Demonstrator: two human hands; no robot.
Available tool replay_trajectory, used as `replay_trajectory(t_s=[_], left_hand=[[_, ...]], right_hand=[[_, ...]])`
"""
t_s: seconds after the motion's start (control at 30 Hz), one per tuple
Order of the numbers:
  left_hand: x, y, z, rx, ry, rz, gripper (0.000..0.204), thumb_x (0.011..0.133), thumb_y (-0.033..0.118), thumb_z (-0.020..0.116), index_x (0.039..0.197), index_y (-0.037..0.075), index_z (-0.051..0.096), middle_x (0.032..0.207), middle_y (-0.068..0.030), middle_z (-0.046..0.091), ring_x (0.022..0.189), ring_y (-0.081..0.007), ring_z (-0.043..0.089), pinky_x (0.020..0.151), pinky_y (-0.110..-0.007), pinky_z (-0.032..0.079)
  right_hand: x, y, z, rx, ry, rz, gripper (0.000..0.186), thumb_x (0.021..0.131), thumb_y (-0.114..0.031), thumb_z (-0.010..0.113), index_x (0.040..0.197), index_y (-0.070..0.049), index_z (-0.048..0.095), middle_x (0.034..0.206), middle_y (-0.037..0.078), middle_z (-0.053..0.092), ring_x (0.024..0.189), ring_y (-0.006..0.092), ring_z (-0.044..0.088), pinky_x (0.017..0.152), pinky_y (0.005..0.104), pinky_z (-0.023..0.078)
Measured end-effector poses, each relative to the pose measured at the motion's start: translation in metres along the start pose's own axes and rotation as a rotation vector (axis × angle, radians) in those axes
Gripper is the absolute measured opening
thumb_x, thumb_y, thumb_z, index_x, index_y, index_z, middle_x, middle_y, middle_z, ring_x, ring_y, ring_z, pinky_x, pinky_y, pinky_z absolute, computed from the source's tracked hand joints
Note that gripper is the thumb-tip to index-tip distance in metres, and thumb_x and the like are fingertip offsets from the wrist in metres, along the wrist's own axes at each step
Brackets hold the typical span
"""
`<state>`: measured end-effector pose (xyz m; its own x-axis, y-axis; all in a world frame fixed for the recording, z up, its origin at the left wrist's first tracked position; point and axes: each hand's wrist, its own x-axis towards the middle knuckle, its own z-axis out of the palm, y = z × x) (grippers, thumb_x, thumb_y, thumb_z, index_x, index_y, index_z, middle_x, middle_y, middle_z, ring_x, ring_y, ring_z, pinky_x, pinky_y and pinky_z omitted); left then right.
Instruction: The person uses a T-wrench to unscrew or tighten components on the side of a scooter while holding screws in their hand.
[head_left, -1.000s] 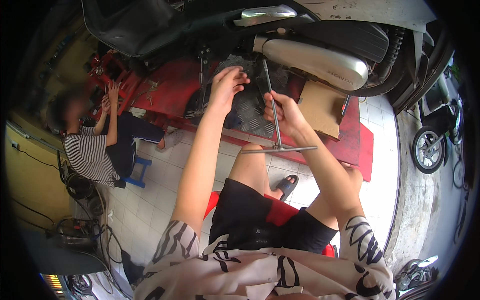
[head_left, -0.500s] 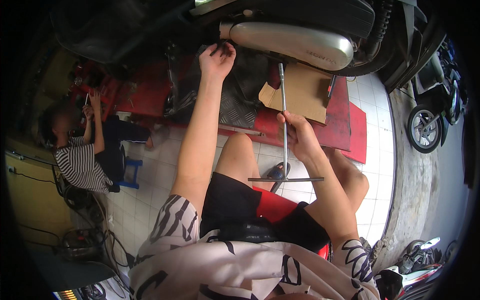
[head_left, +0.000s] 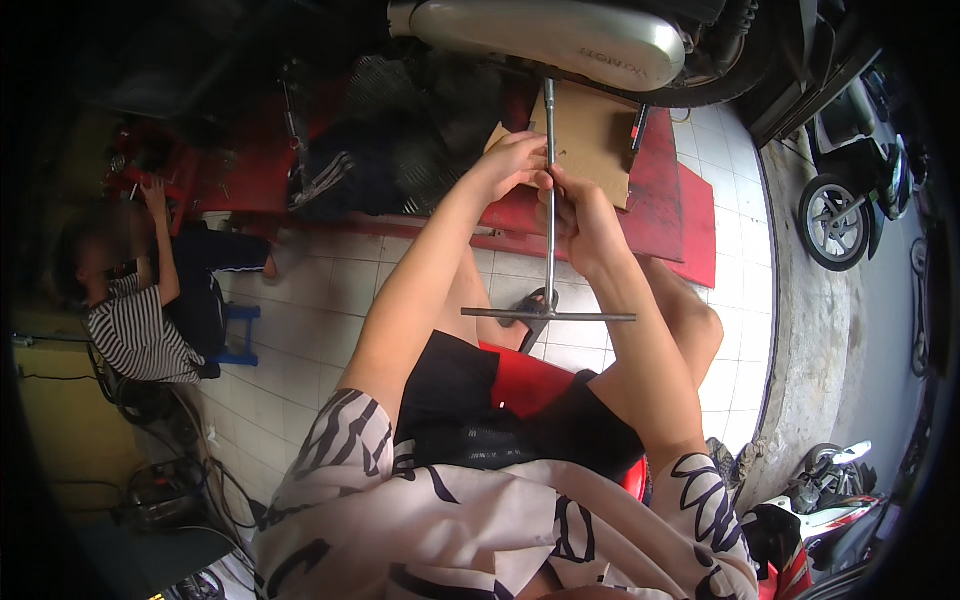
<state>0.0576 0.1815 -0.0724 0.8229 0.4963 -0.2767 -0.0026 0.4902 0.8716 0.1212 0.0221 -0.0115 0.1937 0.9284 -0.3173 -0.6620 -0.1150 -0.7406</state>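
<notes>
A long T-handle wrench (head_left: 550, 240) stands with its top end up under the silver rounded casing (head_left: 560, 35) of a motorbike. Its crossbar lies toward me, over my lap. My right hand (head_left: 585, 215) is closed round the middle of the shaft. From the other side my left hand (head_left: 515, 165) meets the same shaft, fingers bent and fingertips against it just above the right hand. What the wrench's top end fits onto is hidden beneath the casing.
A flattened cardboard piece (head_left: 590, 130) lies on the red lift platform (head_left: 665, 215), with dark cloth (head_left: 340, 170) farther left. At left, a person in a striped shirt (head_left: 140, 325) sits on a blue stool (head_left: 240, 335). A parked motorbike (head_left: 835, 220) stands at right.
My left hand has come down from the casing's left end to the wrench shaft, and no longer reaches under the bike. The right hand stays on the shaft; the whole view has shifted slightly.
</notes>
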Motion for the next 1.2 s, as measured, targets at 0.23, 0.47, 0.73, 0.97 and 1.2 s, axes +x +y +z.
replay_trajectory(t_s=[0.23,0.47,0.73,0.97,1.2], left_hand=[[-0.114,-0.027,0.014,-0.464,-0.224,0.156,0.047,0.1,0.04,0.038,0.125,0.002,0.05,0.118,-0.0134,0.057,0.109,-0.0248,0.055,0.093,-0.042,0.046],[-0.198,-0.051,0.075,-0.736,-0.152,0.518,0.047,0.1,0.043,0.035,0.129,0.006,0.042,0.124,-0.0159,0.051,0.123,-0.029,0.046,0.102,-0.043,0.037],[-0.189,-0.05,0.039,-0.207,0.216,0.638,0.024,0.105,0.024,0.031,0.104,0.003,0.044,0.099,-0.0099,0.051,0.103,-0.0236,0.058,0.099,-0.045,0.045],[-0.194,-0.034,0.024,0.078,0.315,0.595,0.024,0.105,0.021,0.031,0.101,0.003,0.047,0.096,-0.0087,0.054,0.1,-0.0204,0.06,0.096,-0.042,0.048],[-0.188,-0.025,0.015,0.159,0.382,0.574,0.022,0.104,0.019,0.034,0.1,0.003,0.049,0.091,-0.0062,0.056,0.092,-0.0172,0.062,0.088,-0.036,0.051]], right_hand=[[0.018,-0.013,-0.007,0.107,-0.096,-0.037,0.027,0.1,-0.021,0.036,0.08,-0.011,0.051,0.053,-0.007,0.026,0.047,0.0061,0.022,0.046,0.024,0.02],[0.061,0.006,0.018,0.083,-0.168,-0.067,0.027,0.101,-0.02,0.038,0.081,-0.007,0.052,0.052,-0.005,0.029,0.047,0.0082,0.022,0.05,0.0252,0.023],[0.093,0.026,0.051,-0.058,-0.229,-0.026,0.027,0.1,-0.023,0.038,0.082,-0.01,0.053,0.053,-0.005,0.029,0.049,0.0093,0.026,0.055,0.0255,0.03],[0.1,0.029,0.062,-0.047,-0.125,-0.078,0.026,0.101,-0.021,0.037,0.085,-0.008,0.052,0.058,-0.005,0.03,0.051,0.0083,0.025,0.053,0.0242,0.027],[0.118,0.025,0.056,-0.039,-0.253,-0.052,0.026,0.101,-0.023,0.037,0.084,-0.009,0.053,0.057,-0.005,0.03,0.051,0.0085,0.026,0.053,0.0244,0.029]])
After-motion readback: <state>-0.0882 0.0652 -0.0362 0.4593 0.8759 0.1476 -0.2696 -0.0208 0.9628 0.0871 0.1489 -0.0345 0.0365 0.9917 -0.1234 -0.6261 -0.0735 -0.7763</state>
